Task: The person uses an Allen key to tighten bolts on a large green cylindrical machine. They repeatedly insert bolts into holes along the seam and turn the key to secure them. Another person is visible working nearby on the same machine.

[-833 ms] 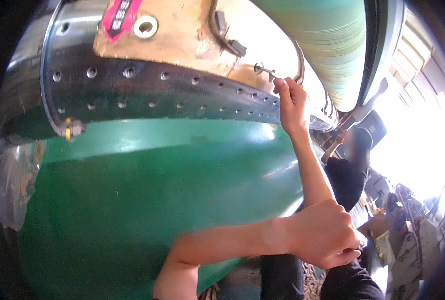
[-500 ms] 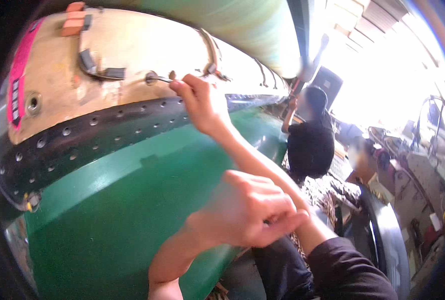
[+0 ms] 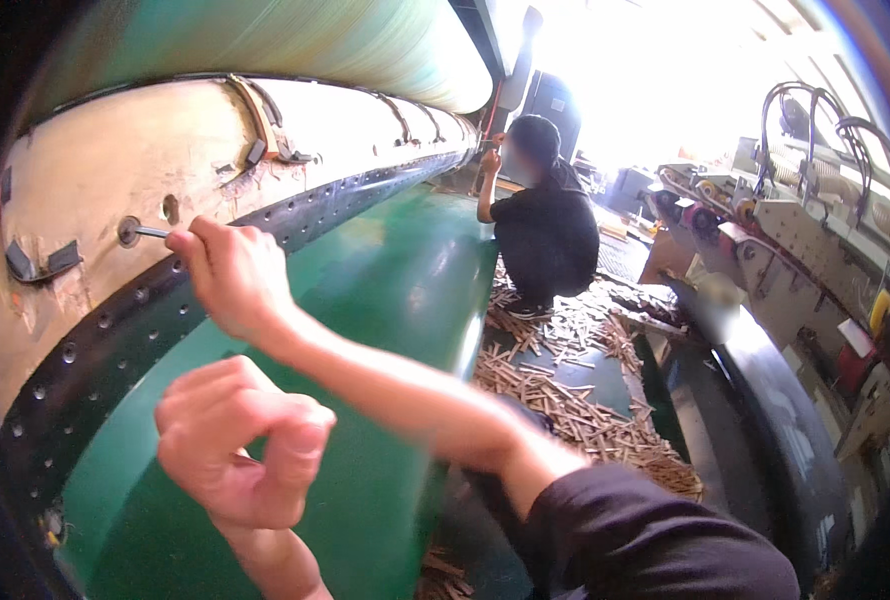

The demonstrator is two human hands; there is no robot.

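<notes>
My right hand [image 3: 237,278] pinches the end of a thin grey metal hex key [image 3: 151,232]. The key's other end sits in a round recess [image 3: 128,232] in the tan curved drum panel [image 3: 75,170]. An oval hole [image 3: 171,208] lies just beside that recess. Lower and nearer, my left hand [image 3: 227,430] is raised in front of the green sheet with its fingers curled closed. Whether anything is inside those fingers is hidden.
Along the panel's lower edge runs a dark perforated strip [image 3: 70,352], above a smooth green surface [image 3: 365,300]. A large greenish roller [image 3: 295,45] hangs overhead. A co-worker [image 3: 545,225] squats ahead by scattered wooden strips [image 3: 585,425]. Machinery with hoses [image 3: 795,220] stands at right.
The view has swung right, so the panel and both hands sit farther left in it. My right hand still holds the key at the recess. My left hand stays curled but has turned.
</notes>
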